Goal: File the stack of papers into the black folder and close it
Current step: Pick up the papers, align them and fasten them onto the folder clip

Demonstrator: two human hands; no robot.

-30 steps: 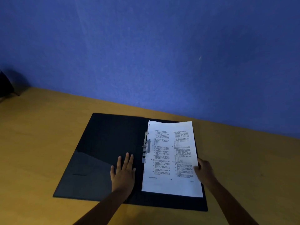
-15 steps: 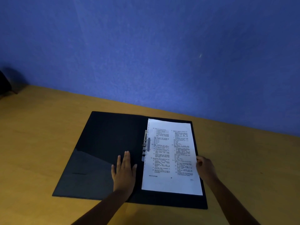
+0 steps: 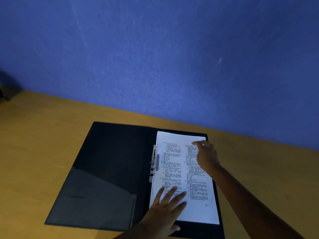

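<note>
The black folder lies open and flat on the wooden table. A stack of printed white papers lies on its right half, beside the metal clip at the spine. My left hand rests flat on the lower left part of the papers, fingers spread. My right hand is over the upper right part of the papers, fingers stretched toward the top corner; whether it touches the sheet I cannot tell.
The wooden table runs up to a blue wall just behind the folder. A dark object sits at the far left edge. The folder's left half has an inner pocket.
My left hand moved right from the folder's left half onto the papers. My right hand left the papers' right edge and went up to their top right part.
</note>
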